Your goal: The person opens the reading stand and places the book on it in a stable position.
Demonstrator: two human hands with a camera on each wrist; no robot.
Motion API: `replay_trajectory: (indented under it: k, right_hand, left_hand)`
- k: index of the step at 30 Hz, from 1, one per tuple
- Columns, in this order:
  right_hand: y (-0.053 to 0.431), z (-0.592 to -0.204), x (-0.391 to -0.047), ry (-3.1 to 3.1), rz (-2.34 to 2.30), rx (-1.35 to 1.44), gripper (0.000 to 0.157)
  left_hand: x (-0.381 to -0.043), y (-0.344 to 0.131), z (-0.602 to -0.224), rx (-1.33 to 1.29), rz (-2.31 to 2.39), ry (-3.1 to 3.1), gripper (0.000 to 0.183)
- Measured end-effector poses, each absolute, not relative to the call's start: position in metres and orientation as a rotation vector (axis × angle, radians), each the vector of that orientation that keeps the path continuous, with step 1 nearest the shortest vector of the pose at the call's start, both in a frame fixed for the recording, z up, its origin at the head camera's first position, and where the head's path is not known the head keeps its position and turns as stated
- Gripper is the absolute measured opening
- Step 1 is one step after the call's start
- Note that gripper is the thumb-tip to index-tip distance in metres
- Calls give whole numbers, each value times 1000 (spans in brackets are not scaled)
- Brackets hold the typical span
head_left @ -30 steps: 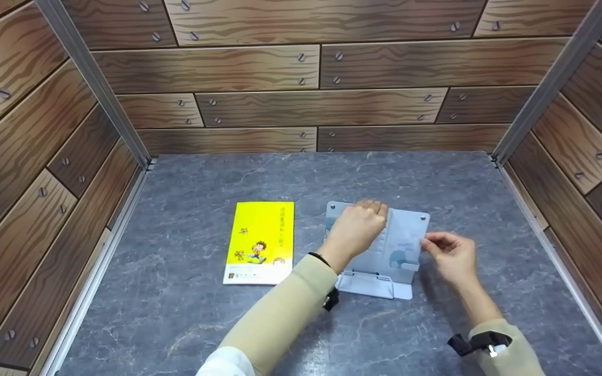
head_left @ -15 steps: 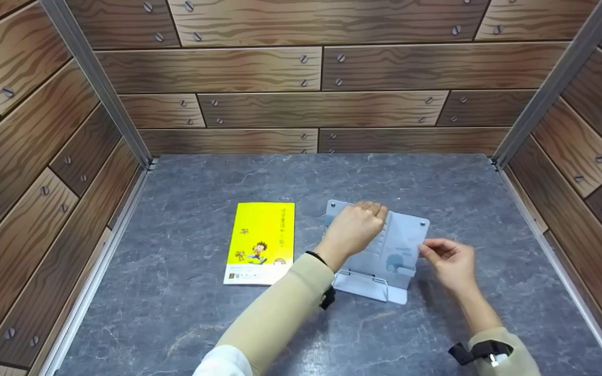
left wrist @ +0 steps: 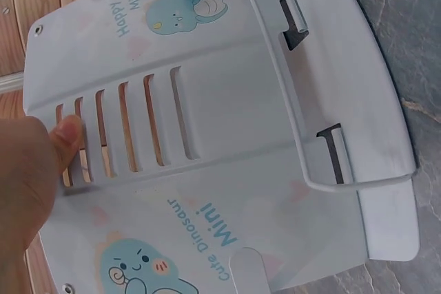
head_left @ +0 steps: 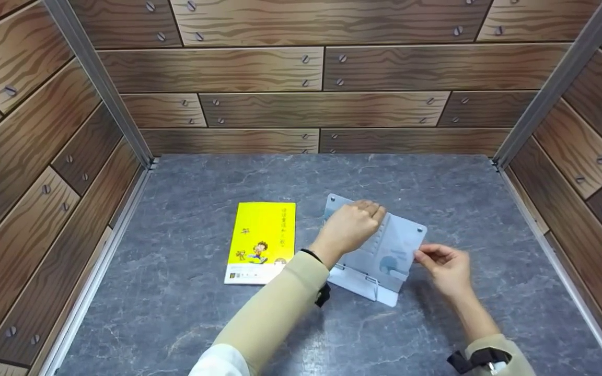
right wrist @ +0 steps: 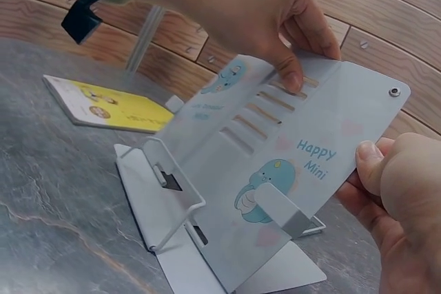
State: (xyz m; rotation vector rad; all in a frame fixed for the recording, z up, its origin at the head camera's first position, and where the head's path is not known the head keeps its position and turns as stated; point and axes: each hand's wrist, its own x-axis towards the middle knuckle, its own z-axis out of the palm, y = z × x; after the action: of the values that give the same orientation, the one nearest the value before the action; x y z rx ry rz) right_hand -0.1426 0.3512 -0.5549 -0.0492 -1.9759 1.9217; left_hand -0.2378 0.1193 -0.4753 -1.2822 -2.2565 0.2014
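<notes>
A pale blue-white book stand (head_left: 369, 250) with dinosaur prints, slots and a wire page holder (right wrist: 180, 191) stands unfolded on the table, turned at an angle. My left hand (head_left: 350, 224) grips the top edge of its back plate, thumb over the slots in front and fingers behind, as the right wrist view shows. With thumb and fingers my right hand (head_left: 444, 269) pinches the plate's right side edge, near the "Happy Mini" print (right wrist: 315, 160). The stand's front base plate (left wrist: 365, 87) lies low over the grey tabletop.
To the left of the stand lies a yellow book (head_left: 262, 235) with a cartoon child on its cover. Wood-patterned walls (head_left: 259, 68) enclose the grey marbled table (head_left: 186, 324) at the back and both sides.
Both hands have turned the book stand clockwise as seen from above; its right side has come nearer and its base points more to the left. The yellow book stays in place.
</notes>
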Motion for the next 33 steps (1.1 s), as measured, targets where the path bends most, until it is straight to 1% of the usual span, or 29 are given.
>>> replay_trajectory:
  k: [13,33]
  right_hand:
    - [346,-555,-137,-2022,1919,0,9]
    - [337,-558,-131,-1983,2030,263,8]
  left_hand:
    - [-241,112,-474,-1340,216,-2280,33]
    - [-252,97,-472,-1448,81,-2249,34]
